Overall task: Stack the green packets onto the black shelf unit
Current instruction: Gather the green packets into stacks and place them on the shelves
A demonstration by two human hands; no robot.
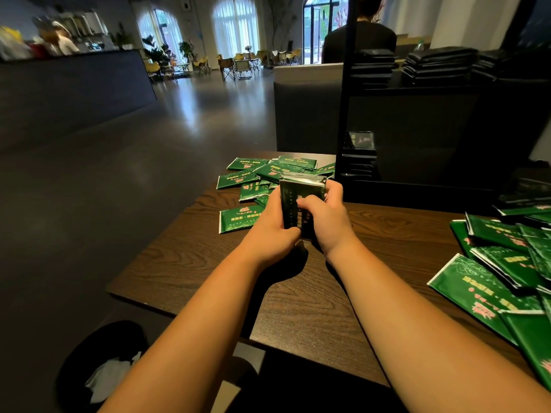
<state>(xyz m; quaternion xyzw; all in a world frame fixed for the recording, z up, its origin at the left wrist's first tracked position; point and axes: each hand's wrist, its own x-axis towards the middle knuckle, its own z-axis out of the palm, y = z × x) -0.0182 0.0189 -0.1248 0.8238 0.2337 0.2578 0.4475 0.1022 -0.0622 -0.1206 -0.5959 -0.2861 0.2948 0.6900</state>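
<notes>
Currently I note both hands, left hand and right hand, clamped around a bundle of green packets above the table, near the black shelf unit.

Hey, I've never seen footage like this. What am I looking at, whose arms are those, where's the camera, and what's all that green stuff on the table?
There is no machine here. The single picture comes from a wide-angle camera worn on a person's head, looking forward and down, so the two bare arms are the wearer's own. The left hand and the right hand together grip an upright bundle of green foil packets over the dark wooden table. More loose green packets lie scattered beyond the hands, and another heap lies at the table's right edge. Behind the table stands the black shelf unit, whose upper shelf carries dark stacks; they are too dim to identify.
</notes>
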